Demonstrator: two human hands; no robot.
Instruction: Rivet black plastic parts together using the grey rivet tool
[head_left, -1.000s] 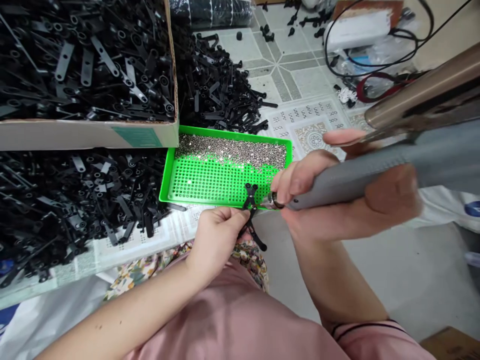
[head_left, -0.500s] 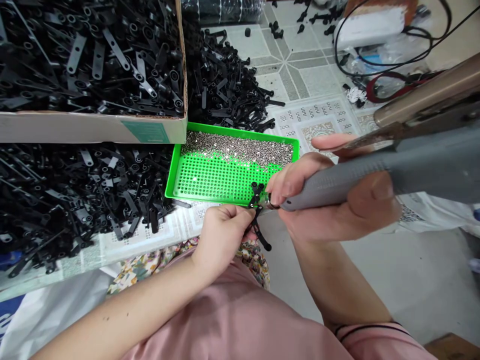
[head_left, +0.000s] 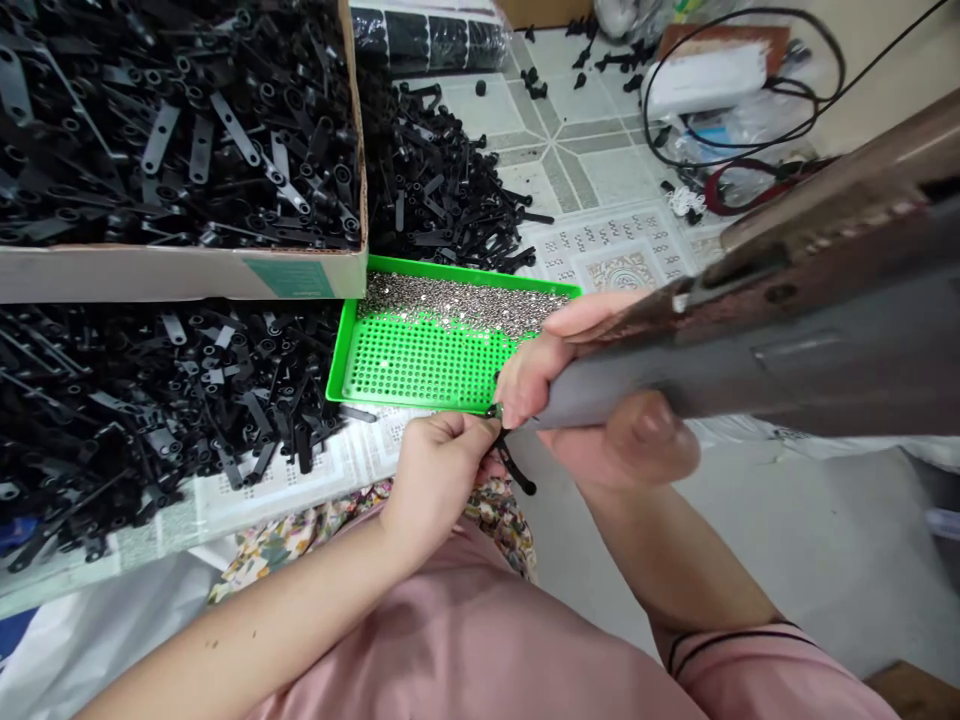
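Note:
My left hand [head_left: 442, 470] pinches a black plastic linkage part [head_left: 517, 468] at the front edge of the green tray [head_left: 337, 355]; one arm of it sticks out below my fingers. My right hand [head_left: 615, 450] is wrapped around a thick grey power screwdriver [head_left: 720, 375], thumb along its near side. The tool's tip points left at the part, right beside my left fingertips. My right fingers hide the tip and the upper end of the part. Small silvery screws [head_left: 457, 305] lie heaped along the tray's far side.
A cardboard box [head_left: 187, 272] full of black parts stands at the left. Loose black parts [head_left: 247, 385] pile in front of it, and more [head_left: 442, 180] behind the tray. A cable [head_left: 652, 110] loops at the back right, near a plastic-wrapped roll [head_left: 431, 42].
The screwdriver and my right hand have moved left, closer to my left hand, and now cover the part's upper end. My left hand keeps its pinch. The view has shifted slightly.

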